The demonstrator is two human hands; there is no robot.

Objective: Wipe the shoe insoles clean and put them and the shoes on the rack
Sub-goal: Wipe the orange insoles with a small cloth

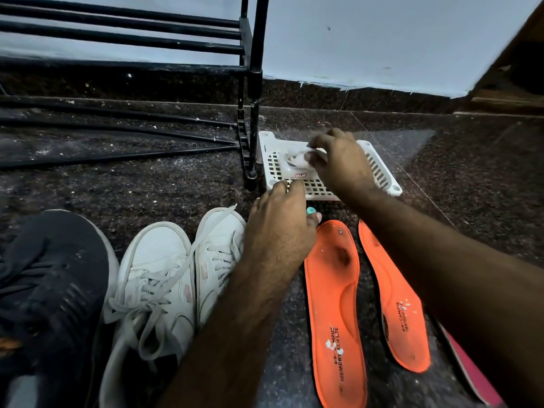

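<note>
Two orange insoles (335, 304) (397, 307) lie side by side on the dark floor, both with dirty marks. A pair of white sneakers (159, 278) stands to their left, and a black sneaker (44, 278) sits at the far left. A white slotted basket (379, 172) holds a wipe pack (291, 167). My right hand (338, 160) pinches a white wipe (300, 156) at the pack's opening. My left hand (279, 222) rests on the basket's near edge, fingers curled over it. The black shoe rack (250, 83) stands behind, to the left.
A pink insole (477, 375) edge shows under my right forearm at the lower right. The pale blue wall runs along the back, and a wooden door frame (512, 69) stands at the far right. Dust speckles the floor beneath the rack.
</note>
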